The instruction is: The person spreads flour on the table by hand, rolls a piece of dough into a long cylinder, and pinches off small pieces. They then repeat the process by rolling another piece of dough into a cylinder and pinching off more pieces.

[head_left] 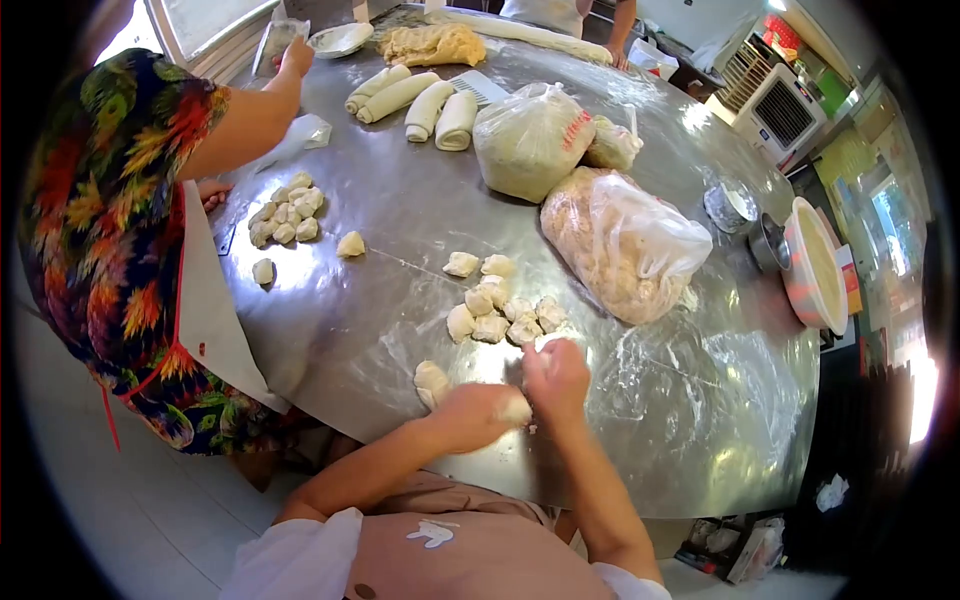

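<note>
My left hand (pixel 483 416), blurred by motion, is closed over the table near its front edge. A pale bit of dough (pixel 515 409) shows at its fingers. To its right, my right hand (pixel 558 382) is closed round a piece of dough (pixel 549 342), whose white top sticks out above the fingers. Just beyond both hands lies a loose cluster of floury dough pieces (pixel 490 328). One longer dough lump (pixel 431 384) rests beside my left hand.
The steel table (pixel 420 220) carries bagged dough (pixel 530 140), a bag of tan lumps (pixel 615 245), dough rolls (pixel 396 97) and another dough pile (pixel 290 208). A co-worker in a flowered top (pixel 120 230) stands at left, another person (pixel 550 12) opposite. A basin (pixel 815 265) sits right.
</note>
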A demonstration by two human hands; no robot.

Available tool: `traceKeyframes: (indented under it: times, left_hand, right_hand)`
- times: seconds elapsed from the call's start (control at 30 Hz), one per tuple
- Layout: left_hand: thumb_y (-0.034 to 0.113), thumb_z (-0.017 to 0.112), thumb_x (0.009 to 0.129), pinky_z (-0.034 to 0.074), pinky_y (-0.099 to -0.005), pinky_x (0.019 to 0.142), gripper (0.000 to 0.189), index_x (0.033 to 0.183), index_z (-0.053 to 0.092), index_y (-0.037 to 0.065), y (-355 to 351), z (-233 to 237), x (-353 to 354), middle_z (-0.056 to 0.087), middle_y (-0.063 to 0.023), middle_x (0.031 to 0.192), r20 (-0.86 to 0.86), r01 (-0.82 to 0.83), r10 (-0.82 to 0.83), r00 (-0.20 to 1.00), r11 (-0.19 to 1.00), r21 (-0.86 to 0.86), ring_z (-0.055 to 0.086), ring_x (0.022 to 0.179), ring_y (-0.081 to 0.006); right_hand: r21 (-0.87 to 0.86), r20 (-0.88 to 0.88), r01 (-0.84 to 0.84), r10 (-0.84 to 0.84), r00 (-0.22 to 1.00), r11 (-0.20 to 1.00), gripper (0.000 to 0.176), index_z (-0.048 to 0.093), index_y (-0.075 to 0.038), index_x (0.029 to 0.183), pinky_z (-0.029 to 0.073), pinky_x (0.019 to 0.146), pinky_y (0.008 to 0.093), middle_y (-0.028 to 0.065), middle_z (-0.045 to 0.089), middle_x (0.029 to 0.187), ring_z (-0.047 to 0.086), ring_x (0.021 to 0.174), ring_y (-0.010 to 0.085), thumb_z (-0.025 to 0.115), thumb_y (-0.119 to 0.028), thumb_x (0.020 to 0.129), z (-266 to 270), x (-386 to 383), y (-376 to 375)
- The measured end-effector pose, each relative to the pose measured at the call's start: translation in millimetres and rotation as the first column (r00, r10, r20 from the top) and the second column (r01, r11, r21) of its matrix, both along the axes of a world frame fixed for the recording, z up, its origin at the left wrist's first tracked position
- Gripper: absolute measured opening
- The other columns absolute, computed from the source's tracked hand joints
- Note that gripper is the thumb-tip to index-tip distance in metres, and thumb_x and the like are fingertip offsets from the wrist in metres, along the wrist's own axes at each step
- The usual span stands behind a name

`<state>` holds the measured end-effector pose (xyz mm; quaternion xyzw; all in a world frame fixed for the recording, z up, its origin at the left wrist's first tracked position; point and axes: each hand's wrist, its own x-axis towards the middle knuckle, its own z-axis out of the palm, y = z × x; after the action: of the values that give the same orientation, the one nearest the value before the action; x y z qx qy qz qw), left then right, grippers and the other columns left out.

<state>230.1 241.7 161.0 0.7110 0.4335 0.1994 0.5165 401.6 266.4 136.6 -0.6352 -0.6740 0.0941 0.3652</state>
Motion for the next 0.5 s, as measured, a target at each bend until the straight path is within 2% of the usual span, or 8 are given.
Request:
traceKeyframes:
  times: [0.07,0.13,0.2,0.27,0.33,0.37,0.43,0.5]
  left_hand:
    - [0.027,0.069,0.09,0.052,-0.0425,0.082,0.025,0.109,0.068,0.012,-7.1,22.4,-1.3,0.07,-0.0127,0.103,0.085,0.063,-0.064,0.994,0.998,0.006,0.066,0.095,-0.0357]
    - [0.025,0.074,0.087,0.052,-0.043,0.085,0.034,0.119,0.065,0.015,1.5,13.5,-0.2,0.07,-0.0125,0.102,-0.003,0.011,-0.011,1.0,1.0,0.019,0.066,0.098,-0.0363]
    - [0.027,0.078,0.083,0.051,-0.0447,0.088,0.073,0.147,0.044,0.016,7.8,19.4,2.3,0.066,-0.0164,0.115,-0.198,0.026,-0.047,0.979,0.994,-0.108,0.063,0.104,-0.0391]
    - [0.028,0.077,0.081,0.051,-0.0465,0.09,0.092,0.155,0.024,0.015,3.8,16.5,9.5,0.059,-0.017,0.129,-0.117,-0.033,0.029,0.993,0.999,-0.039,0.061,0.11,-0.04]
    - [0.024,0.075,0.079,0.051,-0.0478,0.092,0.104,0.16,0.01,0.014,4.5,7.1,13.6,0.05,-0.0182,0.14,-0.028,-0.097,0.097,0.995,0.995,0.018,0.059,0.115,-0.0416]
    - [0.02,0.074,0.079,0.05,-0.0483,0.093,0.106,0.16,0.007,0.015,3.0,-8.1,15.5,0.044,-0.0191,0.144,0.017,-0.108,0.107,0.994,0.994,0.035,0.058,0.116,-0.0428]
    - [0.008,0.067,0.079,0.049,-0.0499,0.095,0.098,0.16,0.012,0.013,3.0,-11.6,14.0,0.032,-0.0216,0.154,0.157,-0.096,0.101,0.983,0.995,-0.037,0.053,0.122,-0.0471]
    - [0.009,0.066,0.08,0.05,-0.0492,0.092,0.089,0.158,0.021,0.012,4.1,-19.5,10.0,0.042,-0.0225,0.147,0.186,-0.081,0.043,0.982,0.976,0.204,0.056,0.117,-0.0463]
  right_hand:
    - [-0.199,0.006,0.133,-0.135,0.991,0.971,0.019,0.06,-0.003,0.09,0.05,0.074,0.045,0.0169,0.064,0.09,0.062,0.083,0.0364,0.069,-0.02,0.09,-5.7,30.0,11.8]
    - [-0.117,0.001,0.025,-0.025,1.0,0.993,0.021,0.062,-0.003,0.099,0.05,0.081,0.0449,0.0179,0.063,0.098,0.061,0.092,0.037,0.068,-0.021,0.09,8.3,34.0,14.6]
    - [-0.063,0.017,-0.023,0.024,1.0,0.998,0.026,0.062,-0.002,0.107,0.049,0.087,0.0443,0.0187,0.063,0.106,0.06,0.101,0.0377,0.066,-0.021,0.091,21.7,34.0,4.5]
    - [-0.046,0.06,-0.092,0.095,0.994,0.995,0.032,0.061,-0.002,0.117,0.048,0.093,0.0433,0.0194,0.061,0.114,0.058,0.109,0.0385,0.065,-0.022,0.092,37.0,23.4,-7.5]
    - [-0.297,-0.236,-0.286,0.22,0.946,0.911,0.038,0.058,-0.002,0.124,0.048,0.094,0.0417,0.021,0.059,0.117,0.057,0.114,0.0383,0.064,-0.023,0.092,52.2,10.0,-28.3]
    - [-0.401,-0.318,-0.349,0.229,0.92,0.847,0.037,0.058,-0.002,0.122,0.048,0.091,0.0416,0.0202,0.058,0.114,0.057,0.11,0.0369,0.065,-0.022,0.093,47.9,1.8,-37.6]
    - [-0.291,-0.347,-0.402,0.296,0.89,0.868,0.024,0.06,-0.003,0.11,0.049,0.08,0.0419,0.0183,0.058,0.101,0.059,0.092,0.0354,0.065,-0.02,0.095,30.2,-4.5,-49.0]
    - [-0.278,-0.363,-0.35,0.24,0.901,0.895,0.019,0.061,-0.004,0.104,0.051,0.074,0.0401,0.0162,0.06,0.096,0.061,0.083,0.0331,0.065,-0.02,0.097,23.2,-4.5,-50.3]
